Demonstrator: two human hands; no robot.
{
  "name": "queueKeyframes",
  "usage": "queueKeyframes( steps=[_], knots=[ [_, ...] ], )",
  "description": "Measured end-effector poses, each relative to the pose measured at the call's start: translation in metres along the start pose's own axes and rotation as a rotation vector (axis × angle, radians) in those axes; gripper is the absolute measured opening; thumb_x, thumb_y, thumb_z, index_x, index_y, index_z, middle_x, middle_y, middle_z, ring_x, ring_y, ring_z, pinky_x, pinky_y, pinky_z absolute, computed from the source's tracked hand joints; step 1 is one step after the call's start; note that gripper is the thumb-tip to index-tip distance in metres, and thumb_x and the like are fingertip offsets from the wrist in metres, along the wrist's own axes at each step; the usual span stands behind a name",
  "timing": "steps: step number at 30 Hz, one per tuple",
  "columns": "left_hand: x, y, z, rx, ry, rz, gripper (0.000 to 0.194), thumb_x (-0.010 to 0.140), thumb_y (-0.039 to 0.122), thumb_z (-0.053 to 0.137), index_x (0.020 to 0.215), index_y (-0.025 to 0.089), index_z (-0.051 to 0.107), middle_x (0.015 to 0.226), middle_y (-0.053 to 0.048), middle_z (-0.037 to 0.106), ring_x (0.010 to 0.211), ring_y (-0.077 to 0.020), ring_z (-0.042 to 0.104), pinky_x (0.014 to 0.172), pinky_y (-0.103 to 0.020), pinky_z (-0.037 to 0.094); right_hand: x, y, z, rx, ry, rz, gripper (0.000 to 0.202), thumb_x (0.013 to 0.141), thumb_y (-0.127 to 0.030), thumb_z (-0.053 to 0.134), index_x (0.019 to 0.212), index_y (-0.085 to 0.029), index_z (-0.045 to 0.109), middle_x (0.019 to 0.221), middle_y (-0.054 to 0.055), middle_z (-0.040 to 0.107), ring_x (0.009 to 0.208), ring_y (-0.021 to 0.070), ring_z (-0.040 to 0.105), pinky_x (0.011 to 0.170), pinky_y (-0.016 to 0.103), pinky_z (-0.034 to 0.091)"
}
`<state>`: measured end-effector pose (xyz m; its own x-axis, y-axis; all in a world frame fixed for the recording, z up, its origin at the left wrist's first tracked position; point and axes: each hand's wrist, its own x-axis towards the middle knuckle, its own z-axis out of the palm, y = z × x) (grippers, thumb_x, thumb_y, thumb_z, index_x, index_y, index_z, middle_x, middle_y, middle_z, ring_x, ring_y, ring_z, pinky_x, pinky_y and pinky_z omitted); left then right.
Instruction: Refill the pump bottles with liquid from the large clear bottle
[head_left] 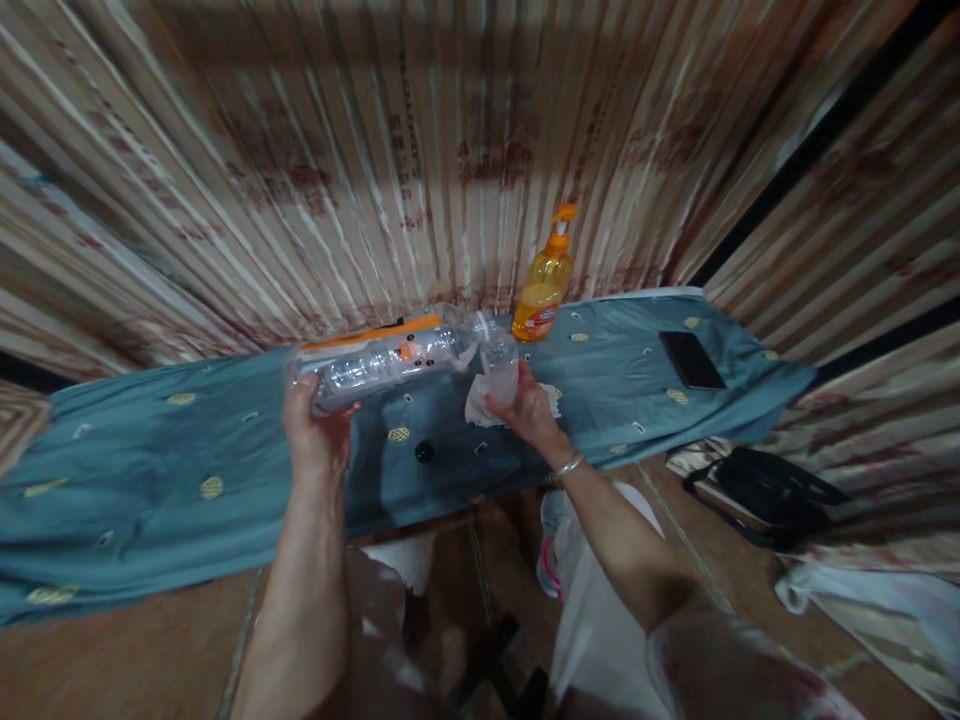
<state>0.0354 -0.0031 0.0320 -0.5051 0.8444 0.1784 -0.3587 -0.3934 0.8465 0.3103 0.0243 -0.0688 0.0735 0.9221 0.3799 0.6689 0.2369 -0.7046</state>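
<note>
My left hand [319,425] is wrapped round the base of a large clear plastic bottle [382,362] with an orange label. The bottle lies nearly level in the air, its neck pointing right and tipped at the mouth of a clear cup [500,365]. My right hand [529,405] closes round that cup, together with a crumpled white tissue [478,402] or one just behind it; I cannot tell which. A small round black cap [424,451] rests on the cloth below the bottle. Whether liquid is flowing is too blurred to tell.
Behind the cup stands an orange pump bottle [541,295]. A black phone [691,360] lies at the right on the green-blue tablecloth [247,450]. Pleated curtains [337,180] hang along the back. A black bag [765,490] is at the lower right.
</note>
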Motion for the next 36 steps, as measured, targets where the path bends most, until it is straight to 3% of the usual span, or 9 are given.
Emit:
queueKeyframes(
  steps=[8,14,21,31,36],
  knots=[
    [0.005,-0.002,-0.002,0.023,0.005,-0.019,0.029,0.064,0.048,0.079,0.08,0.025,0.068,0.087,-0.005,0.07,0.074,-0.0216,0.062,0.051,-0.03,0.043,-0.002,-0.001,-0.005,-0.003,-0.023,0.002,0.08,0.078,-0.034,0.08,0.148,-0.015,0.048,0.128,0.021,0.074,0.118,0.0408,0.073,0.102,0.061,0.06],
    [0.011,-0.004,-0.003,0.026,0.009,-0.03,0.027,0.064,0.048,0.078,0.077,0.026,0.068,0.088,-0.005,0.072,0.079,-0.0245,0.065,0.053,-0.033,0.047,-0.002,0.0,-0.009,-0.038,-0.027,-0.018,0.076,0.078,-0.036,0.082,0.141,-0.007,0.053,0.125,0.024,0.075,0.117,0.0391,0.074,0.103,0.052,0.06],
    [0.012,-0.003,0.004,-0.001,0.05,-0.038,0.035,0.059,0.048,0.077,0.079,0.021,0.066,0.086,-0.003,0.072,0.082,-0.0208,0.067,0.058,-0.027,0.052,-0.003,0.001,-0.009,-0.086,-0.034,-0.055,0.074,0.08,-0.036,0.081,0.141,-0.006,0.052,0.125,0.024,0.075,0.115,0.0378,0.074,0.1,0.049,0.061],
    [0.01,0.001,0.015,-0.037,0.123,-0.024,0.038,0.053,0.047,0.08,0.073,0.02,0.064,0.079,0.001,0.066,0.072,-0.0153,0.061,0.055,-0.023,0.049,-0.004,0.008,-0.007,-0.093,-0.003,-0.108,0.076,0.083,-0.042,0.08,0.143,-0.006,0.051,0.134,0.028,0.07,0.121,0.0402,0.071,0.102,0.056,0.06],
    [0.013,0.002,0.015,-0.039,0.126,-0.012,0.038,0.051,0.046,0.08,0.071,0.019,0.065,0.079,0.001,0.067,0.072,-0.0147,0.06,0.055,-0.021,0.046,-0.003,0.007,-0.007,-0.083,0.002,-0.114,0.073,0.083,-0.043,0.08,0.14,-0.005,0.053,0.126,0.026,0.074,0.115,0.0381,0.074,0.101,0.053,0.061]
  ],
)
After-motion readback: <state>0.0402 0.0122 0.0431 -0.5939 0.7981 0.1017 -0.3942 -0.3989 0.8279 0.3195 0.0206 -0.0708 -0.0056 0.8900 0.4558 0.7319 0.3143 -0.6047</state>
